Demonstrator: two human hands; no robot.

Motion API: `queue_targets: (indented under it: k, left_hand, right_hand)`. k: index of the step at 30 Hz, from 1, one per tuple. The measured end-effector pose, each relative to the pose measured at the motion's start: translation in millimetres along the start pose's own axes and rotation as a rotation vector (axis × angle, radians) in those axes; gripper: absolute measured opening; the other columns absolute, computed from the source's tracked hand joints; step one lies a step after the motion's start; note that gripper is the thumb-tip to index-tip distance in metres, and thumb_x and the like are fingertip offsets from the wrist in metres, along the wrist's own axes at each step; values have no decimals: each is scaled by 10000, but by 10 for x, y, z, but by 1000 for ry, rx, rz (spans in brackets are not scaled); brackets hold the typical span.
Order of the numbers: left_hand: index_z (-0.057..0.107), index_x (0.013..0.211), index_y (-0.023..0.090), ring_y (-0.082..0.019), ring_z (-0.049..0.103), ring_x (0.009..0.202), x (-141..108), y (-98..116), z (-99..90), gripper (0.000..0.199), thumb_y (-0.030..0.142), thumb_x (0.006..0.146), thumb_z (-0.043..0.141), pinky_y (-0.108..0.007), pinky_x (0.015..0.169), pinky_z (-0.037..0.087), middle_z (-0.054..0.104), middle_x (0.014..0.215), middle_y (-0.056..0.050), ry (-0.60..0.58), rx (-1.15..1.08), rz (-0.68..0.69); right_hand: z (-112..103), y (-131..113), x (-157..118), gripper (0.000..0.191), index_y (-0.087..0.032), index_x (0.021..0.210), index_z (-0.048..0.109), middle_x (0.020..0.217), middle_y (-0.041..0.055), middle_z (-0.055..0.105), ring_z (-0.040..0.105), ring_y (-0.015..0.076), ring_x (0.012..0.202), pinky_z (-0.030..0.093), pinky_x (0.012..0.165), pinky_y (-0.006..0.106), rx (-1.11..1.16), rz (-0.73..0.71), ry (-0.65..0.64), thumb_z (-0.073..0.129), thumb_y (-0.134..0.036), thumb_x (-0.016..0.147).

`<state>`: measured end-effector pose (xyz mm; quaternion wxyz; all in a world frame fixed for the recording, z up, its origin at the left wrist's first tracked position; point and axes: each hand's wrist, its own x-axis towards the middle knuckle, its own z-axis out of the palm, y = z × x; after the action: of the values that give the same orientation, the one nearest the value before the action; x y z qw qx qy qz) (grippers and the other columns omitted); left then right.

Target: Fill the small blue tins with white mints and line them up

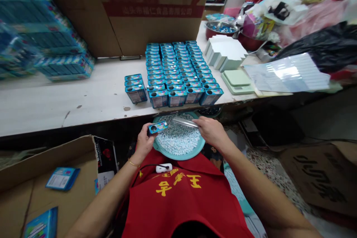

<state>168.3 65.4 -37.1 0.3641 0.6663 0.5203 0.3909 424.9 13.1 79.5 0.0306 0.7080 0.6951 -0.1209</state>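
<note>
My left hand [144, 143] grips a small blue tin [158, 127], its printed top with a dark round opening facing up. In my right hand [209, 130] is a shiny metal scoop [185, 122], its far end over the pale candies. A turquoise basin [178, 156] holds a heap of small white and pale blue candies [178, 139] below both hands. Just beyond, rows of blue tins [177, 97] stand upright on the table, some with white candies on top. A shorter row of tins [136, 93] stands to their left.
The white table [111, 93] runs across ahead. A cardboard box [52, 200] with loose tins is at lower left. A pale green scale [238, 81], stacked white cards [224, 52], paper sheets [287, 72] and plastic bags [315, 44] lie to the right. A large carton [125, 26] stands behind.
</note>
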Motion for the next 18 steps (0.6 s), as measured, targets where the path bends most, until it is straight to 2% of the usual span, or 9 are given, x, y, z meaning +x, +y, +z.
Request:
queue_targets:
  k: [3, 6, 9, 12, 15, 17, 18]
  left_hand:
    - [506, 1044, 206, -158, 581, 840, 195, 91, -222, 423, 283, 656, 655, -291, 802, 461, 602, 930, -9, 138, -130, -23]
    - [497, 1057, 203, -156, 580, 859, 552, 110, -482, 468, 289, 633, 674, -295, 812, 467, 593, 945, -10, 251, -196, -8]
    - [498, 1059, 192, -155, 579, 858, 999, 36, -681, 477, 262, 620, 670, -299, 803, 478, 579, 954, -20, 262, -219, 30]
    - [525, 1038, 175, -168, 565, 890, 1336, -81, -722, 474, 196, 585, 663, -303, 795, 483, 545, 1005, -49, 225, -129, 71]
    - [539, 1021, 155, -177, 546, 890, 1380, -191, -679, 463, 138, 573, 653, -312, 771, 484, 517, 1023, -76, 254, 33, 82]
    - [513, 1054, 147, -177, 543, 868, 1242, -302, -738, 471, 168, 606, 656, -312, 729, 488, 513, 1039, -93, 339, 85, 25]
    - [496, 1070, 145, -177, 543, 868, 1132, -389, -828, 471, 203, 631, 656, -306, 711, 490, 510, 1056, -103, 396, 90, -5]
  right_hand:
    - [240, 266, -83, 362, -276, 1088, 639, 965, 49, 653, 597, 161, 883, 405, 691, 220, 57, 65, 12, 374, -200, 853]
    - [515, 415, -165, 379, -269, 1069, 653, 974, 48, 664, 604, 167, 886, 415, 711, 227, 146, 80, 20, 351, -202, 850]
    - [750, 475, -218, 388, -271, 1045, 666, 977, 43, 678, 617, 176, 884, 433, 726, 239, 237, 86, 8, 344, -213, 836]
    - [923, 486, -210, 393, -258, 1041, 670, 1005, 43, 684, 619, 187, 924, 450, 770, 256, 319, 86, 5, 344, -240, 822]
    - [1066, 486, -156, 411, -229, 1054, 667, 1053, 52, 677, 615, 195, 962, 457, 819, 276, 381, 57, 0, 341, -288, 811]
    - [1170, 504, -118, 422, -217, 1039, 675, 1057, 64, 677, 618, 208, 965, 464, 830, 293, 407, 43, -18, 349, -328, 795]
    - [1229, 526, -98, 424, -217, 1024, 682, 1051, 69, 680, 621, 217, 963, 468, 829, 303, 414, 43, -24, 359, -346, 781]
